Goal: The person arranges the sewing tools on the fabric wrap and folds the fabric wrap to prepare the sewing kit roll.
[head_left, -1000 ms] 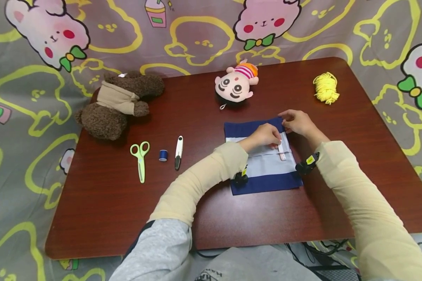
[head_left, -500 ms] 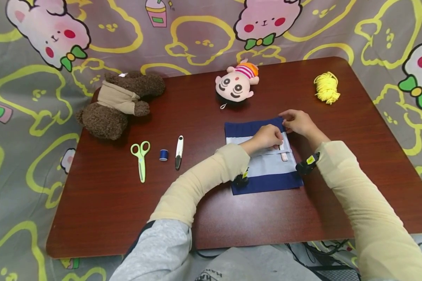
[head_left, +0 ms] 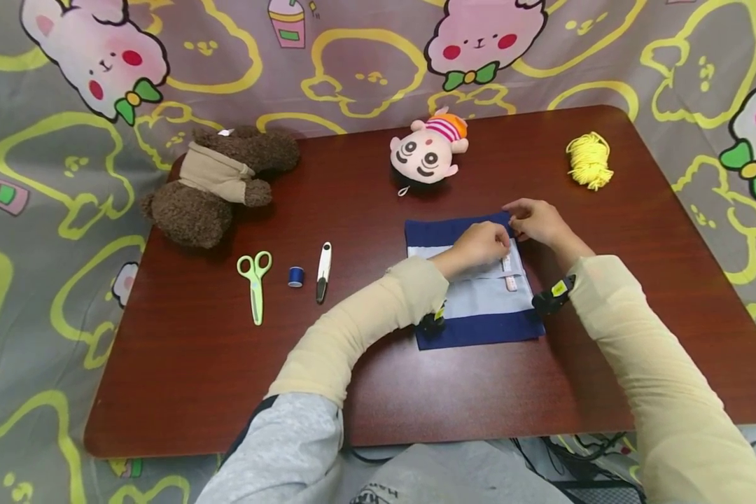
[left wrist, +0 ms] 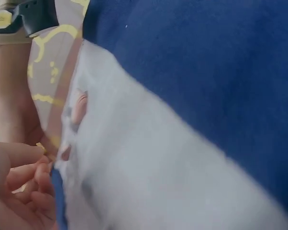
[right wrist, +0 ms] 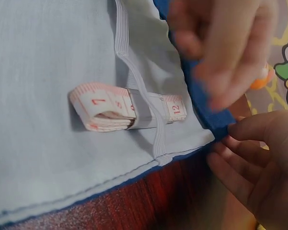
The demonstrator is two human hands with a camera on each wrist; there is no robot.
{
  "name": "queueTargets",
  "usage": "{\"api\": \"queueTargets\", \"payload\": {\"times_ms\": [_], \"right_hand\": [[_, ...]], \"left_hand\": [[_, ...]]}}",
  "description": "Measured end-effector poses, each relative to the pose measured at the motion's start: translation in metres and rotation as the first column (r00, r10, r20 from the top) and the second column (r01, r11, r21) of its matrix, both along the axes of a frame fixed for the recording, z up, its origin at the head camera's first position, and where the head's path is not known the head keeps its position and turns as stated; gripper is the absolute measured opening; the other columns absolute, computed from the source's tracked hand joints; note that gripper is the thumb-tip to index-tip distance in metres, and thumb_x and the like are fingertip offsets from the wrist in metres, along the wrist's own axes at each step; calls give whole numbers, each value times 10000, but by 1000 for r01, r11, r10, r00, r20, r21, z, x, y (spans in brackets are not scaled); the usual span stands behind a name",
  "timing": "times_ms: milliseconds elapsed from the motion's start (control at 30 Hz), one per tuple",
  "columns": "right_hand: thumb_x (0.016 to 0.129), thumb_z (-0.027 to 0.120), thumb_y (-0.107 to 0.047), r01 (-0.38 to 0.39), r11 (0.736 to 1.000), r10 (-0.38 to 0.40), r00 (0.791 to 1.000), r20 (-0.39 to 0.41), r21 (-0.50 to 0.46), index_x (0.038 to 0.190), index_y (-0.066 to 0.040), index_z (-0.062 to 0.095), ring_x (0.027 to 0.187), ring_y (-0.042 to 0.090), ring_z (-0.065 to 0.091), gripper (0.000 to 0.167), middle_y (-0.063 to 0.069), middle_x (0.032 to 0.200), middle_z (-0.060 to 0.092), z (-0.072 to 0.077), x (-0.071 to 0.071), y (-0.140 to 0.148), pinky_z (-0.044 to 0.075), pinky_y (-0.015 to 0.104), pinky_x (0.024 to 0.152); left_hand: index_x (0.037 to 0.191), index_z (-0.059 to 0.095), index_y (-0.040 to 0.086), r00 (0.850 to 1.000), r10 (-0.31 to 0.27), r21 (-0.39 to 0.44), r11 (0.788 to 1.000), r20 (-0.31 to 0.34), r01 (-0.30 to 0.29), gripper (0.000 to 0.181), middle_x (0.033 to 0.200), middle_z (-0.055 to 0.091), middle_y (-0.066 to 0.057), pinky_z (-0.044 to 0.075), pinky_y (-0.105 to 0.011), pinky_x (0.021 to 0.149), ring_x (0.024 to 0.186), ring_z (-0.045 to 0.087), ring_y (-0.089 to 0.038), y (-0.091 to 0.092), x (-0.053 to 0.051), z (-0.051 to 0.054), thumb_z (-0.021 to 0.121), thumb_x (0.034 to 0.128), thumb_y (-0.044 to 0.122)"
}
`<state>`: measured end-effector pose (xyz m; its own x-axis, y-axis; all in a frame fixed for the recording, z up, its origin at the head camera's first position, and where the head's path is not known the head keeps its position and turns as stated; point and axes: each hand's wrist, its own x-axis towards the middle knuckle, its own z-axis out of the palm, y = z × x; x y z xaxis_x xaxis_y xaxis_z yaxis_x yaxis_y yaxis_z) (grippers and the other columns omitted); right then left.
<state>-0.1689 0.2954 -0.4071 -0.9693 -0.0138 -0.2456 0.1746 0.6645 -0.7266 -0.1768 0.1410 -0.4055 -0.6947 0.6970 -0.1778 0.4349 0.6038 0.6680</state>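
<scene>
A cloth (head_left: 479, 301) with navy edges and a pale-grey middle lies on the table. A folded tape measure (right wrist: 103, 108) sits on it, an elastic band (right wrist: 143, 88) crossing over the tape's middle. My left hand (head_left: 479, 243) hovers over the far part of the cloth, blurred in the right wrist view and apart from the tape; nothing shows between its fingers. At the cloth's far right corner, my right hand (right wrist: 263, 153) pinches the navy edge between thumb and fingers. The left wrist view shows mostly cloth, with the left fingers (left wrist: 19, 184) at its lower left.
Green scissors (head_left: 255, 287), a blue thread spool (head_left: 296, 276) and a white-and-black cutter (head_left: 324, 273) lie left of the cloth. Behind are a brown teddy bear (head_left: 208, 189), a plush doll (head_left: 425, 154) and yellow yarn (head_left: 589, 161). A patterned curtain (head_left: 365, 63) borders the table.
The elastic band has come over the tape measure, which earlier lay uncovered. My left hand has let go of the tape and lifted slightly toward the far edge. My right hand keeps its place.
</scene>
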Motion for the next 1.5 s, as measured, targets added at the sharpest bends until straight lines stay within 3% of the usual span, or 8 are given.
{"api": "queueTargets", "payload": {"times_ms": [133, 267, 433, 633, 833, 1133, 1367, 1500], "right_hand": [[869, 482, 4, -5, 1000, 5, 1000, 15, 5, 1203, 32, 499, 689, 224, 557, 336, 234, 944, 533, -1, -1, -1, 520, 308, 601], [868, 493, -5, -9, 1000, 9, 1000, 13, 5, 1204, 21, 503, 694, 223, 562, 336, 229, 940, 539, 1, -1, 0, 516, 304, 600], [869, 494, -4, -11, 1000, 10, 1000, 7, 11, 1202, 19, 505, 682, 196, 564, 335, 221, 937, 550, 3, -1, 2, 505, 275, 586], [872, 498, -13, -17, 1000, 17, 1000, 7, 12, 1208, 23, 497, 675, 189, 555, 338, 219, 933, 545, 3, 2, 3, 497, 258, 568], [871, 504, -13, -24, 1000, 24, 1000, 3, 19, 1209, 23, 493, 685, 189, 547, 340, 229, 940, 550, -1, 2, 5, 493, 257, 565], [867, 501, -18, -30, 999, 31, 999, -14, 24, 1197, 27, 501, 645, 174, 554, 333, 229, 929, 552, -2, 0, 4, 495, 274, 555], [871, 492, -20, -27, 999, 27, 1000, -14, 17, 1205, 20, 499, 643, 169, 551, 336, 217, 932, 549, -4, 1, 5, 493, 266, 551], [874, 494, -26, -23, 1000, 23, 1000, -14, 6, 1208, 14, 499, 638, 163, 545, 336, 208, 926, 546, -6, 2, 5, 489, 259, 545]], "left_hand": [[907, 661, 105, 1000, -4, 67, 998, -12, 5, 99, 839, 650, 31, 411, -137, 660, 730, 562, -56, -23, -6, 15, 601, 837, 142], [921, 662, 114, 999, 6, 32, 999, -33, -5, 108, 872, 661, 38, 417, -147, 697, 781, 576, -46, -58, -16, 34, 605, 843, 162], [940, 666, 78, 990, 115, 28, 993, -78, -113, 135, 882, 659, -27, 427, -203, 714, 795, 576, -104, -114, -31, 47, 611, 838, 148], [945, 662, 58, 958, 271, -20, 962, -88, -274, 153, 862, 644, -78, 435, -257, 660, 738, 568, -154, -188, -44, 47, 590, 838, 139], [958, 656, 43, 931, 332, -150, 923, -151, -353, 171, 917, 645, -127, 450, -350, 716, 809, 589, -237, -241, -45, 34, 580, 839, 139], [1005, 632, 51, 919, 311, -279, 884, -243, -374, 198, 990, 631, -128, 455, -405, 744, 875, 584, -288, -256, -28, 25, 555, 864, 168], [972, 586, 55, 894, 282, -400, 818, -349, -414, 239, 967, 625, -168, 469, -456, 665, 830, 592, -355, -250, -20, 19, 525, 870, 263], [935, 576, 46, 889, 280, -419, 803, -362, -423, 214, 920, 629, -173, 477, -456, 650, 805, 596, -359, -247, -18, 15, 557, 848, 240]]}}
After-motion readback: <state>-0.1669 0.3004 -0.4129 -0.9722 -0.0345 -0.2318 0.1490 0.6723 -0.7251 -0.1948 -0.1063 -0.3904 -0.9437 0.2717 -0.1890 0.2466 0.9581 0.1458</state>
